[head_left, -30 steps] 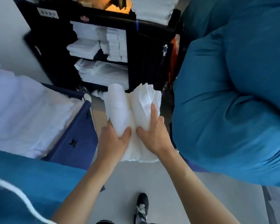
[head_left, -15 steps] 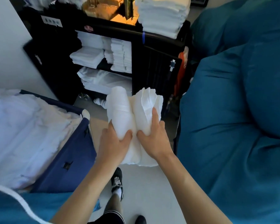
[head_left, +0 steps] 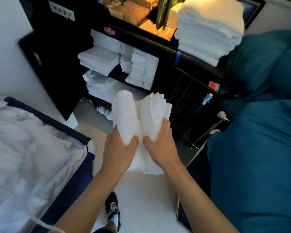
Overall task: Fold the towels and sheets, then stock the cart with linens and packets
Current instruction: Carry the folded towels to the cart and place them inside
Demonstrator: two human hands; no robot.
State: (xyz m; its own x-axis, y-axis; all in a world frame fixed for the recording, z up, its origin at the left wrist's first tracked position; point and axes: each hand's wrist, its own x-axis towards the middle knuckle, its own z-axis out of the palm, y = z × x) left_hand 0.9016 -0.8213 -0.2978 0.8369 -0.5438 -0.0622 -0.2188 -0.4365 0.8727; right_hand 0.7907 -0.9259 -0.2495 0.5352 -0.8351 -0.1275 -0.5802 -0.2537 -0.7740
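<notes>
Linens (head_left: pixel 138 125): white folded bundle, bent into two lobes, held in the air before the cart (head_left: pixel 57 52); left lobe smooth and rounded, right lobe showing layered edges. Cart: black, shelves open to the viewer. Upper shelf held a flat folded stack (head_left: pixel 97 62) at left and a taller stack of small folded pieces (head_left: pixel 141 71) at right. Lower shelf held looser white sheets (head_left: pixel 104 86). Thick towel stack (head_left: pixel 208 32) sat on the cart top.

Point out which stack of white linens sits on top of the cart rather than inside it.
The tall towel stack at the cart's top right corner; the other stacks sit on shelves inside.
</notes>
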